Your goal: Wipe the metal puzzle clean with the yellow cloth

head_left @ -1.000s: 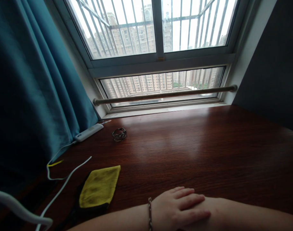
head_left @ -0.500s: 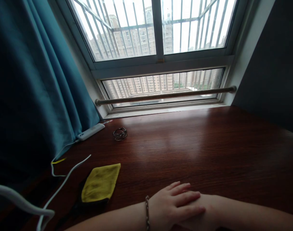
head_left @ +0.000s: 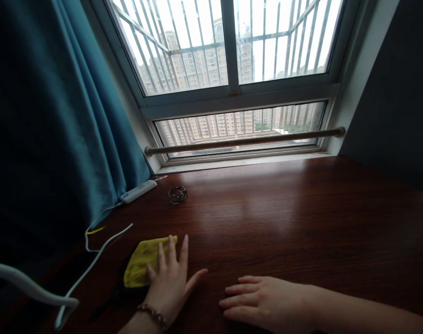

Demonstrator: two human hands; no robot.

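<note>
lifted off the right hand [head_left: 265, 297], left hand [head_left: 168, 283] spreads open over yellow cloth [head_left: 141, 264]; both grip nothing; sweeping left could snag the white cable [head_left: 99, 254]!

Wooden surface [head_left: 309, 218] passable rightward, cables [head_left: 28, 288] crowding left

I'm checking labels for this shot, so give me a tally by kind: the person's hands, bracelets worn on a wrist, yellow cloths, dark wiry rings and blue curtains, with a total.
Hands: 2 (left hand, right hand)
Worn bracelet: 1
Yellow cloth: 1
Dark wiry ring: 1
Blue curtain: 1
Total: 6
</note>
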